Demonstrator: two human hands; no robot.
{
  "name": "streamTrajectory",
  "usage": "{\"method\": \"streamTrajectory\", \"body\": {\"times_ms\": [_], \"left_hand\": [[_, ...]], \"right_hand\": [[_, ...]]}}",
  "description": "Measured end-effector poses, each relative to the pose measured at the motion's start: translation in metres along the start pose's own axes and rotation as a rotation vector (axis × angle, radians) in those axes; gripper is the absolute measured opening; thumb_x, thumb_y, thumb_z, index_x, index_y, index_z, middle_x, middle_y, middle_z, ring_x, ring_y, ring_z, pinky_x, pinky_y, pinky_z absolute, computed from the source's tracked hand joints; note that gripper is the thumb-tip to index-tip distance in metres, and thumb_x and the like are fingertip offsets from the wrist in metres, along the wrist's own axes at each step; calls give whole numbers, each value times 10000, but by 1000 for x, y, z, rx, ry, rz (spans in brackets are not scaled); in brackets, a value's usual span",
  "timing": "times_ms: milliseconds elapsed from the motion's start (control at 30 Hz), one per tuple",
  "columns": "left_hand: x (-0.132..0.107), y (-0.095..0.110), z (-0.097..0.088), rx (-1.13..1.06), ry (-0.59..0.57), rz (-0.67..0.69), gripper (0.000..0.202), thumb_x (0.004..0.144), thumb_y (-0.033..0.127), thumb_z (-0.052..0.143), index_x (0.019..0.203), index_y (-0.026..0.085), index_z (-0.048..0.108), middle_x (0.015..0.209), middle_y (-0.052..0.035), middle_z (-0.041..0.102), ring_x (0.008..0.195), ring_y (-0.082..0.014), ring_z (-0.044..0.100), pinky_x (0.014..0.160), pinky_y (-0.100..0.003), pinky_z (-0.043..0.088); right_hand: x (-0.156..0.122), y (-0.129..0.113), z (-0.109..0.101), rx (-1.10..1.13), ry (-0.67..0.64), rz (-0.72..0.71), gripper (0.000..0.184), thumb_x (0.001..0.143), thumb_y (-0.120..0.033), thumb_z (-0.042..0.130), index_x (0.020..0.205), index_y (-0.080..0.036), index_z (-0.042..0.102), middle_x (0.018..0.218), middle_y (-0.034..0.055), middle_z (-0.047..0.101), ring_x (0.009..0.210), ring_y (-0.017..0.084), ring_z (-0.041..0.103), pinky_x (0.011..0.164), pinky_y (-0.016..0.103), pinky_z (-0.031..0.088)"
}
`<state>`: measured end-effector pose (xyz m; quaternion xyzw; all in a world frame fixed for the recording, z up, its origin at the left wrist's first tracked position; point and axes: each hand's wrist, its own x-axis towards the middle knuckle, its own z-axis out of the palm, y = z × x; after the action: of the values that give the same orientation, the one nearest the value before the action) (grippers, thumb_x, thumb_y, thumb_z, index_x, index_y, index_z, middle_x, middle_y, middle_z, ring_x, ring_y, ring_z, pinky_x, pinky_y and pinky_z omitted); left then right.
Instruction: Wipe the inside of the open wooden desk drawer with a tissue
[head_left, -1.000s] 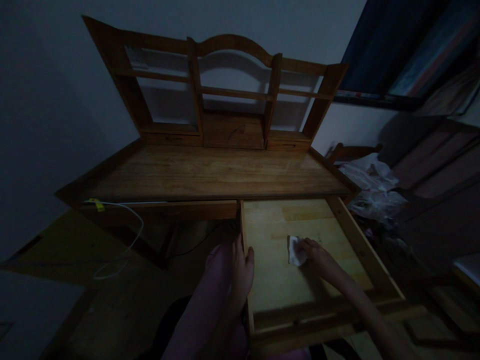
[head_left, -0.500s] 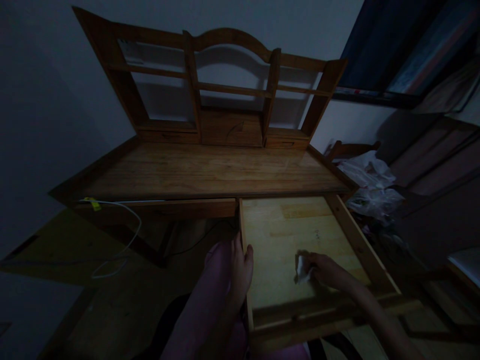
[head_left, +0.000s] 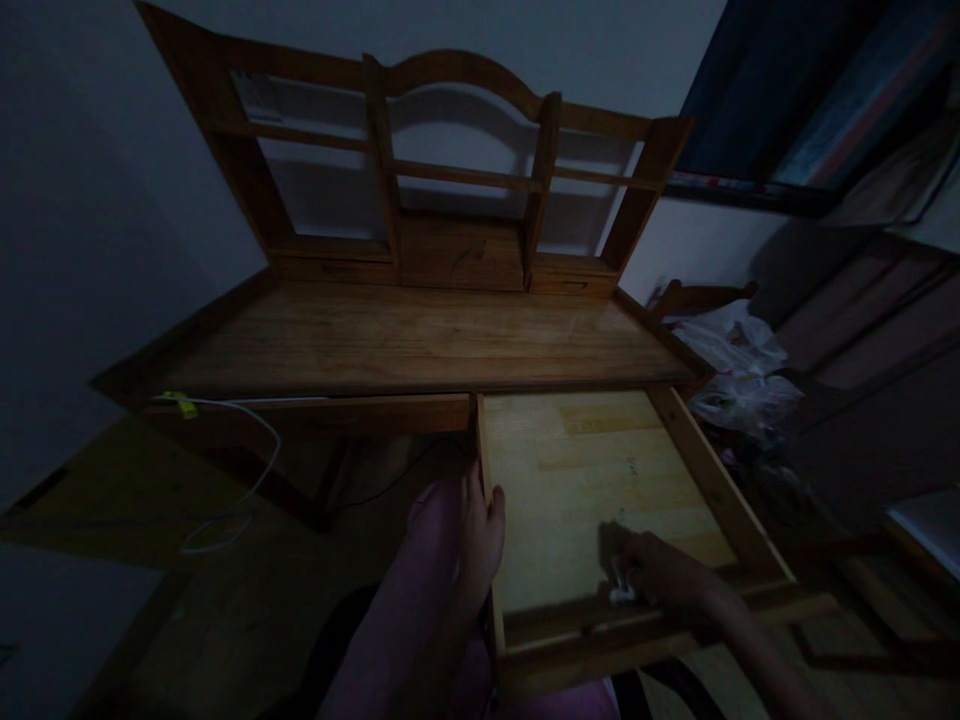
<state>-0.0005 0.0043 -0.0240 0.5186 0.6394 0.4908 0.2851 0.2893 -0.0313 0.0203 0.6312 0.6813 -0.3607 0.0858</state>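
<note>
A wooden drawer [head_left: 562,480] is pulled out from the right half of a wooden desk [head_left: 427,335]. My left hand [head_left: 480,535] grips the drawer's left wall, fingers along the outside and thumb over the top edge. Inside the drawer, close to its front wall, my right hand [head_left: 664,570] is closed on a crumpled white tissue [head_left: 621,592]. The tissue touches the drawer bottom and is partly hidden by my fingers. Small dark marks show on the pale wood of the bottom.
A shelf unit [head_left: 461,175] stands at the back of the desk. Another drawer front [head_left: 375,415] lies left, with a white cable [head_left: 274,450] hanging past it. Plastic bags [head_left: 739,360] sit on a chair [head_left: 697,295] to the right. My legs are below the desk edge.
My right hand has moved the tissue toward the drawer's front wall, slightly to the right. My left hand stays on the drawer's left wall.
</note>
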Motion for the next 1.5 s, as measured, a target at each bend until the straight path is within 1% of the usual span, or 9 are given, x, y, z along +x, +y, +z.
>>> {"method": "streamTrajectory", "body": {"times_ms": [133,300,400,567,767,867,1100,1300,1500], "left_hand": [[0,-2,1,-24,3,-12,491,939,273,470,1420,175,455,1410,-172,546,1343,-287,488,1135,-465,375],[1,-1,1,-32,-10,-17,487,944,271,460,1422,177,452,1435,-174,527,1358,-281,472,1143,-453,367],[1,3,-1,-16,-7,-12,478,947,272,454,1411,159,466,1409,-178,542,1338,-282,488,1137,-457,375],[0,6,-2,-34,2,-27,464,944,274,477,1400,190,481,1380,-163,561,1317,-279,510,1111,-450,403],[0,3,0,-48,-8,-34,481,953,275,464,1424,181,451,1403,-165,546,1349,-262,486,1132,-421,380],[0,4,0,-37,-6,-19,472,949,265,462,1411,165,468,1393,-172,551,1339,-269,489,1128,-428,380],[0,17,-8,11,-15,-12,454,940,235,463,1387,164,498,1371,-167,576,1302,-276,515,1105,-431,393],[0,17,-7,29,-12,-22,462,948,258,459,1396,154,497,1355,-167,587,1300,-272,519,1109,-407,387],[0,15,-6,22,-6,-17,469,949,261,456,1401,138,490,1409,-181,548,1323,-270,501,1129,-410,367]], "right_hand": [[0,-10,1,-143,41,41,215,786,-129,522,843,-145,728,864,130,745,726,188,656,615,263,379],[-3,-20,-1,-224,-4,-79,294,743,-87,504,820,-170,775,863,118,760,817,232,692,677,283,407],[-4,-24,-1,-213,-35,-143,311,724,-79,502,792,-182,788,805,100,761,774,230,700,660,281,407],[-4,-26,1,-129,-53,-228,310,709,-59,501,783,-200,767,773,47,732,732,178,664,679,264,414],[1,-29,1,-68,-123,-265,171,774,-138,523,720,-175,681,665,-3,619,611,121,549,598,237,369],[1,-32,0,-43,-112,-228,117,788,-192,553,724,-171,648,658,-12,593,597,109,525,579,230,344],[2,-47,-3,-54,-163,-170,175,791,-223,535,637,-169,600,584,-7,551,547,101,477,539,236,299],[7,-45,1,16,-124,-158,118,729,-270,629,770,-175,684,682,6,637,592,120,546,539,226,338],[6,-41,0,-23,-190,-133,168,667,-185,615,777,-166,740,744,33,702,667,158,618,546,226,356]]}}
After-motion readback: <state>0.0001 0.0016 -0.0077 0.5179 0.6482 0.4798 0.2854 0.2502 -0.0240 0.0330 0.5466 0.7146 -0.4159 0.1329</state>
